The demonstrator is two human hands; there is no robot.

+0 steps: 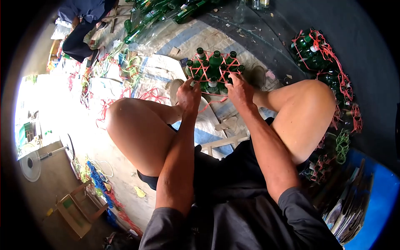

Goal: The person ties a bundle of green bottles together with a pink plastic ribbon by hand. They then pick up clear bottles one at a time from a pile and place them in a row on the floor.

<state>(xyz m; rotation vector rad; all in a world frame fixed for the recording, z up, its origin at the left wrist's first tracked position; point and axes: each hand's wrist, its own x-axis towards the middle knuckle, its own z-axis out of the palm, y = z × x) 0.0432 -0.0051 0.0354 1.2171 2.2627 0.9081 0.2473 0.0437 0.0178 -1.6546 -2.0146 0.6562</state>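
A bundle of green glass bottles [215, 62] stands upright between my feet, its necks criss-crossed by red plastic string [227, 75]. At the near left corner of the bundle, my left hand [189, 96] is closed, thumb and finger pinched by a bottle neck on the string. My right hand [241, 90] is closed at the near right side, its fingers pinching the string against the bottles. A loose length of string hangs below, between both hands. The exact grip of the fingertips is partly hidden.
Loose green bottles [146, 21] lie in a pile ahead. More tied bottles [312, 50] line the right wall. Tangled string [133, 66] covers the sheet at left, near a seated person [79, 37]. A blue bin [375, 196] stands at right, a fan [31, 166] at left.
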